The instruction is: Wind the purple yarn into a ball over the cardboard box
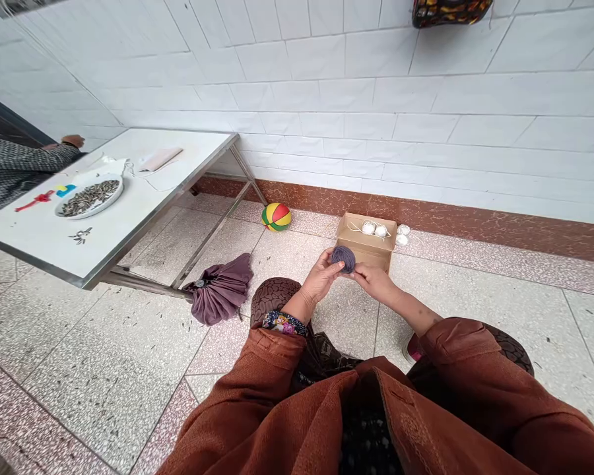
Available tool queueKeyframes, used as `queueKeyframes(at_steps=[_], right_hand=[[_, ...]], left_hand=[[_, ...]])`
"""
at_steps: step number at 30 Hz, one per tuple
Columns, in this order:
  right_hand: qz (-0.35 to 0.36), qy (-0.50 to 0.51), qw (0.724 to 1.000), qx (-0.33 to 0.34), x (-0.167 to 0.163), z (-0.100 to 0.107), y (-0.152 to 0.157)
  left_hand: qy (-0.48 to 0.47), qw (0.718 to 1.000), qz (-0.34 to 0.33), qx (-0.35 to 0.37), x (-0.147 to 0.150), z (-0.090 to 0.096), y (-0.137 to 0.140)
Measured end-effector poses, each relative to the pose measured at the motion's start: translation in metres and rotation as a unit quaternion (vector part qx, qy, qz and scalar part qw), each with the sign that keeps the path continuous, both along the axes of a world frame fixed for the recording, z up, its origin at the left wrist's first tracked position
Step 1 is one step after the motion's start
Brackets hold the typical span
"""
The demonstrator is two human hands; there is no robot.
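Observation:
My left hand (pixel 323 277) is wrapped round a dark grey-purple ball of yarn (pixel 343 258), with the thumb across its front. Close against the ball's right side is my right hand (pixel 377 282), its fingers pinched together. Whatever lies between those fingertips, perhaps a strand, is too small to make out. Just beyond both hands an open cardboard box (pixel 363 251) stands on the floor, partly hidden by them. White balls of yarn (pixel 369 227) with loose strands lie at its far side, and more white yarn (pixel 402 235) sits to the right of the box.
To the left stands a white table (pixel 143 218) with a plate of sunflower seeds (pixel 92 198) and a pink cloth (pixel 161 159). A purple cloth (pixel 221 288) hangs at its corner. A coloured ball (pixel 276 216) rests near the tiled wall. Another person's sleeve (pixel 27 161) shows far left.

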State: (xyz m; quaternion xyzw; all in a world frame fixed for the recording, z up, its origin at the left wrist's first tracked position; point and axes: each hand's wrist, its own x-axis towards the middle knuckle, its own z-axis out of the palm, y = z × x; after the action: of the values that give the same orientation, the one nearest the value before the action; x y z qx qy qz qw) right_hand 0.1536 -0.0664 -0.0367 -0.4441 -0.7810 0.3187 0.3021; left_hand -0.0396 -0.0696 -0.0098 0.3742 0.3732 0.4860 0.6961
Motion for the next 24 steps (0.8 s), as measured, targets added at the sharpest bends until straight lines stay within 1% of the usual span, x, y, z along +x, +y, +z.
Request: queueKeyframes(at_steps=[2, 4, 6, 8, 10, 12, 14, 17, 20, 22, 24], right_hand=[[0.042, 0.019, 0.999, -0.011, 0.001, 0.010, -0.006], [0.067, 0.048, 0.996, -0.029, 0.003, 0.022, -0.009], [0.059, 0.077, 0.995, -0.034, 0.006, 0.033, -0.007], [0.023, 0.101, 0.994, -0.017, 0.010, 0.040, -0.001], [-0.022, 0.112, 0.993, 0.008, 0.013, 0.041, 0.007], [-0.062, 0.110, 0.992, 0.026, 0.015, 0.036, 0.015], [-0.091, 0.106, 0.990, 0.029, 0.014, 0.026, 0.020], [-0.110, 0.091, 0.990, 0.010, 0.008, 0.008, 0.020], [-0.101, 0.045, 0.994, -0.004, 0.001, -0.004, 0.012], [-0.076, 0.007, 0.997, -0.003, -0.001, -0.006, 0.005], [-0.024, -0.011, 1.000, 0.002, -0.001, -0.002, -0.002]], left_hand=[[0.051, 0.998, 0.025, 0.011, -0.001, -0.004, 0.003], [0.114, 0.992, 0.039, 0.032, -0.001, -0.006, 0.004], [0.167, 0.984, 0.027, 0.058, 0.001, -0.006, 0.004], [0.188, 0.979, -0.017, 0.075, 0.002, -0.005, 0.002], [0.168, 0.980, -0.077, 0.079, 0.004, -0.004, 0.000], [0.123, 0.981, -0.130, 0.070, 0.006, -0.004, -0.002], [0.070, 0.985, -0.150, 0.054, 0.006, -0.003, -0.005], [-0.002, 0.990, -0.137, 0.023, 0.005, 0.001, -0.007], [-0.039, 0.994, -0.100, -0.004, 0.002, 0.004, -0.006], [-0.041, 0.998, -0.052, -0.014, 0.000, 0.003, -0.003], [-0.031, 0.999, 0.002, -0.017, -0.003, 0.000, 0.001]])
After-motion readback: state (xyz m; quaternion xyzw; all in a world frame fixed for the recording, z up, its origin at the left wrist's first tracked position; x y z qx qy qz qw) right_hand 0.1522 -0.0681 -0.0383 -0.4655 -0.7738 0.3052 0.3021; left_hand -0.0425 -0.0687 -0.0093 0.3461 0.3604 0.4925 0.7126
